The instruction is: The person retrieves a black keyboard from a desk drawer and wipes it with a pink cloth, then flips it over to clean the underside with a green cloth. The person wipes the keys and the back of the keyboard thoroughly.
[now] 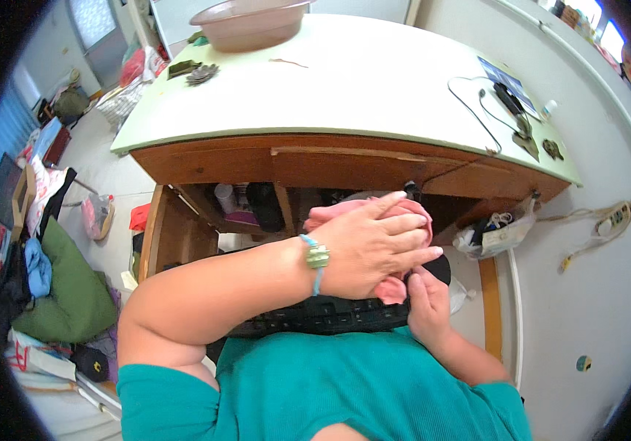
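My left hand, with a green-beaded blue bracelet at its wrist, lies with fingers spread over a bunched pink cloth. The cloth shows above the fingers and hangs out below the palm. Close against its lower right side is my right hand, thumb up and fingers curled; whether it pinches the cloth is hidden. Below both hands a black keyboard rests near my lap, partly covered by my left forearm.
A desk with a pale top stands in front, bearing a plastic basin and a black cable. An open wooden drawer or door juts out at left. A plastic bag hangs at right. A green cushion lies at far left.
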`<state>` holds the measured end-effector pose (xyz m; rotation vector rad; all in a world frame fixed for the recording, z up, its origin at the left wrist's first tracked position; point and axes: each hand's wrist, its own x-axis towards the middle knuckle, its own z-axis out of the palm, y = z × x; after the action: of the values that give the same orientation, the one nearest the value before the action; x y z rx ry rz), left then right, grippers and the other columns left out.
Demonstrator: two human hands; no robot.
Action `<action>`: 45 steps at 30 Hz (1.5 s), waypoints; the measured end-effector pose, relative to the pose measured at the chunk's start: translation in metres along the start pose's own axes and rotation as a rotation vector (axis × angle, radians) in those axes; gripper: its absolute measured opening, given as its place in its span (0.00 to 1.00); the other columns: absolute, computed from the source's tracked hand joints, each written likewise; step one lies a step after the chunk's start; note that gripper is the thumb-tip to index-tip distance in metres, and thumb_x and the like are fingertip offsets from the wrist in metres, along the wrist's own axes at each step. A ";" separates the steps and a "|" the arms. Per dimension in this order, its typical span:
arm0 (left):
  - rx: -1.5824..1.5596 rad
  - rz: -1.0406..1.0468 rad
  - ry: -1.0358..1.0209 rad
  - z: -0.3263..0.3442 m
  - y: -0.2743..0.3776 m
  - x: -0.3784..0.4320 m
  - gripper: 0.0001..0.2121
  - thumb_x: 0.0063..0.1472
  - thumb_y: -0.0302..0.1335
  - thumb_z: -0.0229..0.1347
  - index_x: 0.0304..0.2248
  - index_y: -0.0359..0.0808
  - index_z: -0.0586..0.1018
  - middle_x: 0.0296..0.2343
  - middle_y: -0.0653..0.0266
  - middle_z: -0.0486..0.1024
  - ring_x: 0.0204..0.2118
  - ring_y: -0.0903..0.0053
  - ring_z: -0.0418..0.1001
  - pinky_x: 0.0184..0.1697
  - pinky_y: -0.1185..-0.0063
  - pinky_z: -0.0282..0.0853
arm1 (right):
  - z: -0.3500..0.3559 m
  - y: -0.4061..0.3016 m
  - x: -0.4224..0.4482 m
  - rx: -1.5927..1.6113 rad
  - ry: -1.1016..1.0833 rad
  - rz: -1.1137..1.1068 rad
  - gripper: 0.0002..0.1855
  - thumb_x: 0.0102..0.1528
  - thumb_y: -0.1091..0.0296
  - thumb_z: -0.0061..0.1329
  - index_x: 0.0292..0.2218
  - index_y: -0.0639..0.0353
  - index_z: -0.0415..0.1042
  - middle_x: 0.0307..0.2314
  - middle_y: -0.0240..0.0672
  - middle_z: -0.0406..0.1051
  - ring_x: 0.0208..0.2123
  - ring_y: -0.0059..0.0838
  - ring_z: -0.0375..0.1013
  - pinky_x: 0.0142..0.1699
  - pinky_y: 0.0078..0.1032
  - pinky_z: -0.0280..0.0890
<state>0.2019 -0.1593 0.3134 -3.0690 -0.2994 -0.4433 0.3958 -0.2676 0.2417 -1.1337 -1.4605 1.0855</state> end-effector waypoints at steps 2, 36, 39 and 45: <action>0.007 0.031 0.075 0.008 -0.002 -0.001 0.31 0.59 0.40 0.48 0.61 0.37 0.64 0.59 0.54 0.62 0.65 0.69 0.54 0.68 0.59 0.36 | 0.003 -0.005 0.003 0.058 0.044 -0.011 0.21 0.68 0.62 0.33 0.47 0.72 0.70 0.39 0.33 0.73 0.39 0.19 0.70 0.47 0.18 0.63; 0.010 -0.286 -0.019 0.006 0.039 -0.109 0.30 0.54 0.30 0.54 0.58 0.36 0.68 0.57 0.60 0.67 0.63 0.70 0.60 0.66 0.62 0.46 | 0.001 0.000 0.006 0.170 0.058 0.068 0.21 0.68 0.65 0.34 0.52 0.72 0.68 0.40 0.36 0.76 0.41 0.20 0.72 0.48 0.19 0.66; -0.006 -0.296 -0.010 0.004 0.040 -0.109 0.32 0.52 0.30 0.54 0.59 0.35 0.67 0.58 0.60 0.66 0.64 0.70 0.60 0.67 0.61 0.45 | 0.003 0.001 0.010 0.197 0.043 0.072 0.21 0.68 0.65 0.34 0.52 0.73 0.69 0.40 0.36 0.76 0.41 0.20 0.72 0.48 0.19 0.66; -0.008 -0.323 0.039 0.027 0.031 -0.089 0.35 0.53 0.30 0.53 0.62 0.35 0.61 0.61 0.57 0.60 0.66 0.69 0.54 0.69 0.62 0.40 | -0.001 -0.002 0.013 0.109 0.106 -0.012 0.22 0.69 0.64 0.32 0.53 0.75 0.66 0.42 0.40 0.75 0.41 0.22 0.74 0.48 0.20 0.68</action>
<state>0.1312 -0.2048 0.2625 -3.0200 -0.7989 -0.5124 0.3953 -0.2552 0.2462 -1.0876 -1.3085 1.0669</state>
